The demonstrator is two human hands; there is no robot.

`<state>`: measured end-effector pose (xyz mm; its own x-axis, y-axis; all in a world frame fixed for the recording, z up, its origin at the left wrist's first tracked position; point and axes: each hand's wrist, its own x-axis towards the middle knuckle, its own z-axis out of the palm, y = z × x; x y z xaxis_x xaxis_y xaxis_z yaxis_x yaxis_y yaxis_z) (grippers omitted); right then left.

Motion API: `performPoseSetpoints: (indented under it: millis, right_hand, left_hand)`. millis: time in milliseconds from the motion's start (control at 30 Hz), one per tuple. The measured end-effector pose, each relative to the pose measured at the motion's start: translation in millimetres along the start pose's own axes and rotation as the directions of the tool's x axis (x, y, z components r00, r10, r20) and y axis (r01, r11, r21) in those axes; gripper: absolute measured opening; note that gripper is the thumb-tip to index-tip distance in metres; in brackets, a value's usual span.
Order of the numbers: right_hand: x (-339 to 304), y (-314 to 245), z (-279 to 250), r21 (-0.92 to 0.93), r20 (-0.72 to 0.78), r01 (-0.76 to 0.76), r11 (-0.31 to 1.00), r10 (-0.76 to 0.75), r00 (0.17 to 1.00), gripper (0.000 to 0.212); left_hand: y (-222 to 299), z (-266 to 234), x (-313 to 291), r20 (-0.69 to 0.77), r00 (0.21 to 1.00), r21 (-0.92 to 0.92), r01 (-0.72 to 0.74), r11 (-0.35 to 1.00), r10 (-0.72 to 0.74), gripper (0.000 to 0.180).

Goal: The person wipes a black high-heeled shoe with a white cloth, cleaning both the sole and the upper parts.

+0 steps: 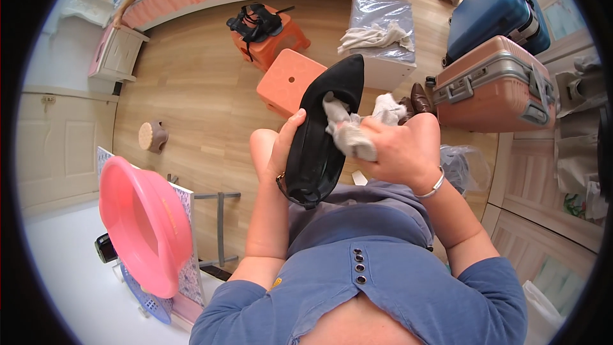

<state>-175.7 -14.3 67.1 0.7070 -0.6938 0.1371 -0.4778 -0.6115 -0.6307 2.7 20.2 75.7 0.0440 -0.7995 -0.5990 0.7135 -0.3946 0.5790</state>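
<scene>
A black pointed-toe shoe (305, 137) is held up over my lap, its toe aimed away from me and its opening facing up. My left hand (285, 144) is closed on its left side, with the thumb along the rim; most of the other fingers are hidden beneath. In my right hand (397, 153) is a bunched greyish-white cloth (352, 139). One end of the cloth reaches into the shoe's opening behind the toe. Just beyond the right hand, some white fabric (388, 108) shows; I cannot tell whether it belongs to the same cloth.
Two orange stools (290, 80) stand ahead, the farther one bearing a black strapped item (258, 24). A white box (383, 16) carries a pale cloth. Brown shoes (419, 97) and pink (488, 89) and blue (495, 16) suitcases are right. A pink basin (147, 223) sits left.
</scene>
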Motion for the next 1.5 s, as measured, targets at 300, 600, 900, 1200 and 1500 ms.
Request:
performPoseSetpoints:
  millis: [300,600,900,1200,1500]
  right_hand:
    - [1.0,-25.2,15.3,-0.170,0.408,-0.008,0.985,0.078,0.910,0.019]
    - [4.6,2.2,35.5,0.309,0.610,-0.104,0.945,-0.113,0.784,0.013]
    - [-17.9,38.5,44.5,0.611,0.362,-0.383,-0.692,-0.186,0.913,0.029]
    - [-12.3,1.0,10.2,0.895,0.304,-0.200,-0.399,0.214,0.928,0.039]
    - [4.2,-16.0,-17.8,0.775,-0.153,0.010,0.632,0.172,0.973,0.038]
  left_hand:
    - [-10.7,-26.0,20.7,0.156,0.961,0.422,-0.275,0.864,0.229,0.033]
    - [-15.4,-31.8,24.2,0.160,0.925,0.501,-0.377,0.779,0.345,0.032]
    - [-5.4,-20.2,18.1,0.247,0.965,-0.277,-0.012,0.961,0.083,0.046]
    - [-6.4,-34.3,17.1,0.195,0.976,-0.265,-0.048,0.963,0.102,0.042]
    - [-3.6,-20.3,5.0,0.258,0.955,-0.348,-0.048,0.936,0.145,0.041]
